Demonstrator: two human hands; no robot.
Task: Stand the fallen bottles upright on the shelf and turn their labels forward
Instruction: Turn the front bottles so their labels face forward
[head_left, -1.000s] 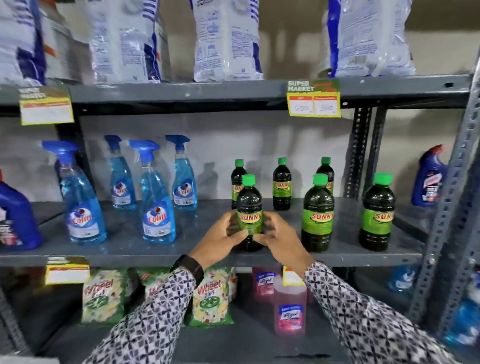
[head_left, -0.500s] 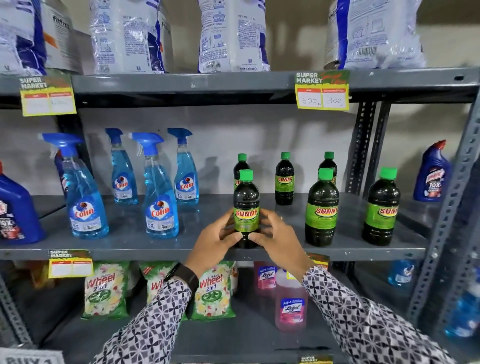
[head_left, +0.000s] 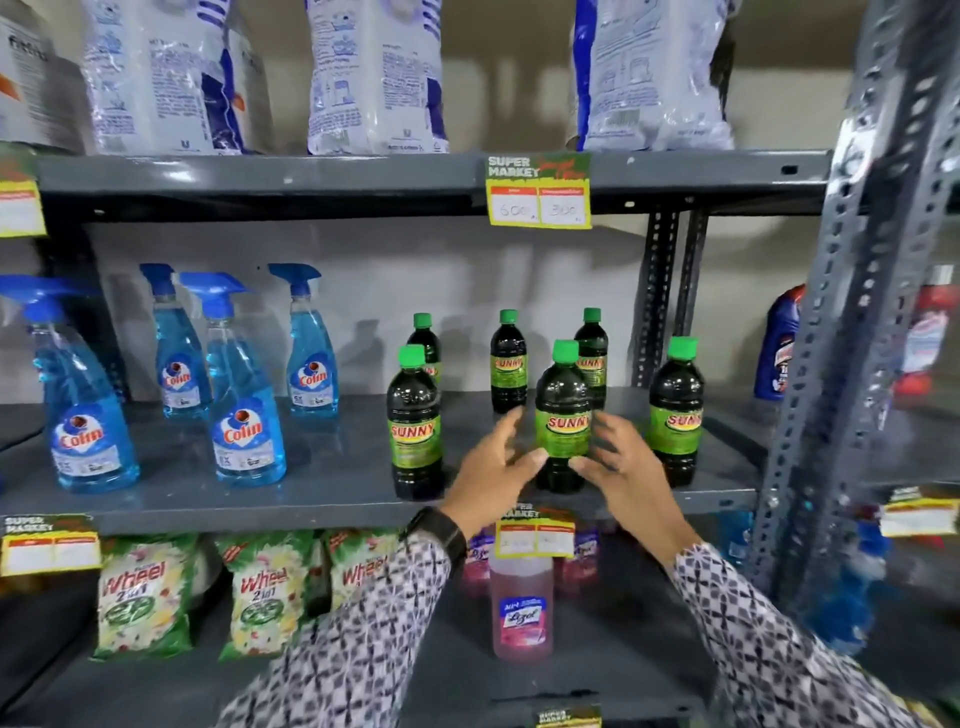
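Several dark Sunny bottles with green caps stand upright on the grey middle shelf. The front row has a left bottle, a middle bottle and a right bottle, all with labels facing me. Three more stand behind them. My left hand and my right hand flank the middle front bottle with fingers spread. Both thumbs reach its lower sides, and neither hand closes around it.
Blue Colin spray bottles stand at the shelf's left. A perforated steel post rises at the right, with a blue bottle behind it. White bags fill the top shelf. Wheel pouches and a pink Lizol bottle sit below.
Both hands let go of the left front bottle, which stays upright with its label forward, and moved right to the middle front bottle. The camera moved closer and shifted right.
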